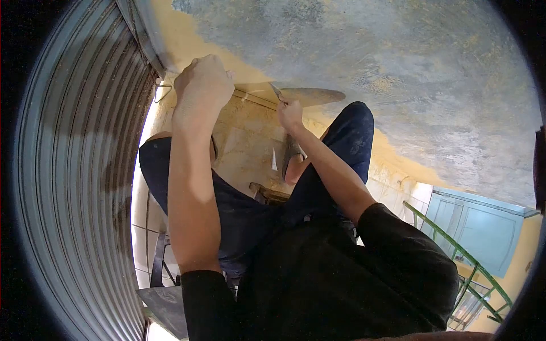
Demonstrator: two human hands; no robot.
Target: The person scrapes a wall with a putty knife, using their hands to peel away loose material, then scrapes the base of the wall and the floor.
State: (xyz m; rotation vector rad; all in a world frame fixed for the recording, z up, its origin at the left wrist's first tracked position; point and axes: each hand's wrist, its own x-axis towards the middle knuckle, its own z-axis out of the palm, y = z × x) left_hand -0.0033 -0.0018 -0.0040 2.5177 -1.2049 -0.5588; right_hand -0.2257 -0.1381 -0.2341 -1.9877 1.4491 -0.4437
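Note:
My left hand (203,85) is closed in a fist, raised against the yellow lower part of the wall near the shutter. Its fingers are turned away, so what they hold, if anything, is hidden. Lower and to the right, my right hand (290,115) is closed round the handle of a thin-bladed tool, which looks like a putty knife (275,90). Its narrow blade points up toward the wall (364,74), whose yellow paint is covered with rough grey patches. A darker oval mark (314,96) lies on the wall just right of the blade.
A ribbed metal roller shutter (79,170) rises close on my left. Below me the floor (242,150) is dusty and stained, with a wooden piece (267,194) between my legs. Behind on the right are a green railing (469,258) and pale blue doors (478,224). A dark seat (165,307) stands at lower left.

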